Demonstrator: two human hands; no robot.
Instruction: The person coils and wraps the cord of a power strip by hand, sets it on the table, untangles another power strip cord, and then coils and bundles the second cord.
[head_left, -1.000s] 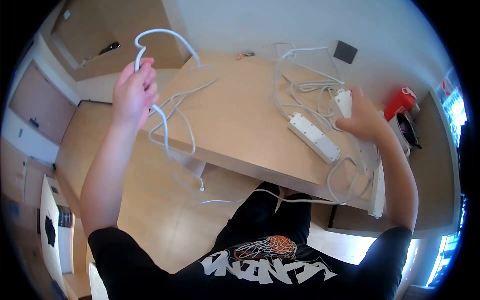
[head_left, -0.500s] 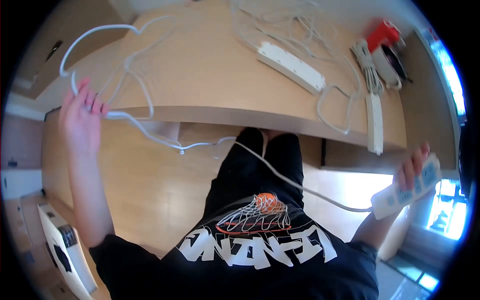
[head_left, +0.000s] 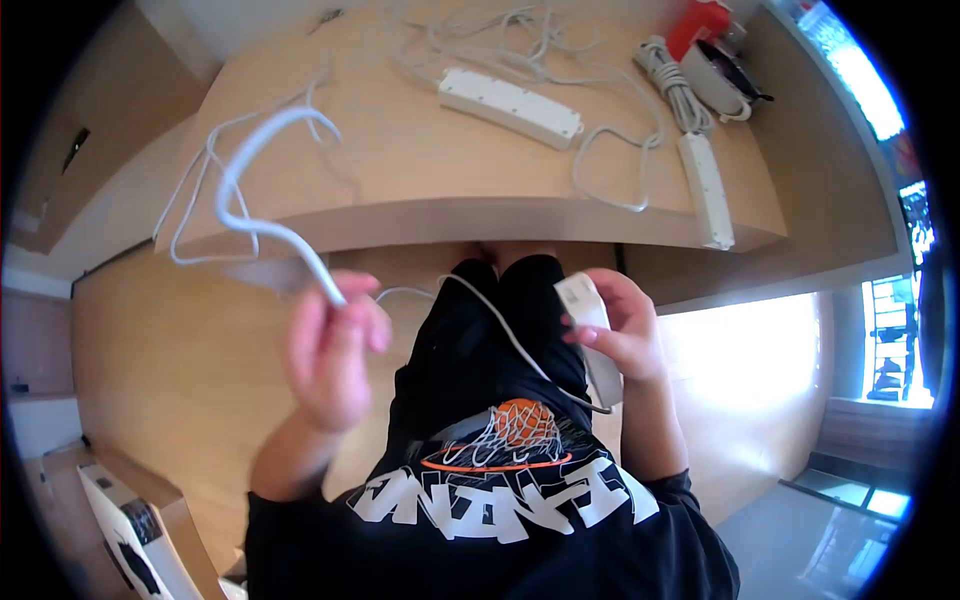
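Left hand (head_left: 337, 362) pinched the bendy-looking cord (head_left: 236, 178); right hand (head_left: 628, 335) gripped the power strip (head_left: 580, 300), probably stiff, best held mid-body

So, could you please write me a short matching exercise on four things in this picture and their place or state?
Things:
1. left hand
2. right hand
3. bundled cord
4. printed basketball

Place or state:
A. orange, on the black shirt
B. holding a power strip
C. on the desk
D. holding a white cable

Right pairs: 1-D; 2-B; 3-C; 4-A
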